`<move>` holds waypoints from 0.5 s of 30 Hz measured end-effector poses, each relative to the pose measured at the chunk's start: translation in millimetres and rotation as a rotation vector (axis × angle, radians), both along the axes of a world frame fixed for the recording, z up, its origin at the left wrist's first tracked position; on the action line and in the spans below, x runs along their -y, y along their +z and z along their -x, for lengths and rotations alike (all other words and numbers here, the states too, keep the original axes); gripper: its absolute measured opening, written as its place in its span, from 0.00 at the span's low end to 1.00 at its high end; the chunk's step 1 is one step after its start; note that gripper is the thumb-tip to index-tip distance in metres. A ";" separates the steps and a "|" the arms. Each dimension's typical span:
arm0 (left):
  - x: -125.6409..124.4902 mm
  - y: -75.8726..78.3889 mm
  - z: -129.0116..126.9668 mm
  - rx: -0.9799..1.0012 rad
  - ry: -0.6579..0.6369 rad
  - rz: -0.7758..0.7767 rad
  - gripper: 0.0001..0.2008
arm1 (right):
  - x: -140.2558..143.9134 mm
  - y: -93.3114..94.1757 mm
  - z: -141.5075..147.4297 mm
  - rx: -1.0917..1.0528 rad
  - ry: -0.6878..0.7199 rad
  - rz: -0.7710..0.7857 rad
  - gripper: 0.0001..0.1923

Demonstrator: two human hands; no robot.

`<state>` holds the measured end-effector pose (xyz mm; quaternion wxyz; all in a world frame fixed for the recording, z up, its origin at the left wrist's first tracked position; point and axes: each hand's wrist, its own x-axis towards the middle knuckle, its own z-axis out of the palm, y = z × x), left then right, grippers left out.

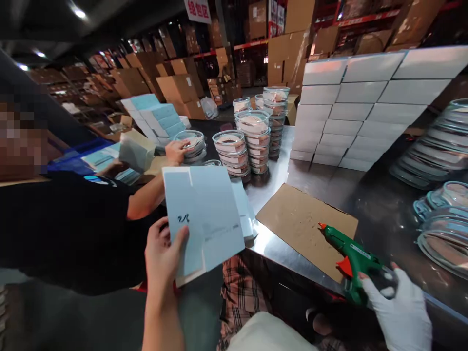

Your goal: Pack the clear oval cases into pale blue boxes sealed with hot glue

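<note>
My left hand [163,258] holds up a flat, unfolded light-blue carton [204,219] by its lower left corner, over the near edge of the steel table [303,175]. My right hand [400,312], in a white glove, grips the handle of a green hot-glue gun [351,256]. The gun's orange nozzle rests on a brown cardboard sheet [300,219] lying on the table. Under the raised carton sits a small pile of more flat blue cartons [244,209].
A co-worker in black at the left has one hand [177,150] on a glass bowl and holds a box [137,148]. Stacks of lidded glass bowls [252,141] stand mid-table, more bowls [444,224] at right. A wall of white boxes [365,102] rises behind.
</note>
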<state>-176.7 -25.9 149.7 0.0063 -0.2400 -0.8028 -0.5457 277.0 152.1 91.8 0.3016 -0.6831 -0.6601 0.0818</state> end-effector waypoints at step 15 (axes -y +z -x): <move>-13.2 -45.4 -106.5 -0.216 -1.289 0.141 0.16 | 69.1 25.8 36.0 -0.374 0.738 0.020 0.13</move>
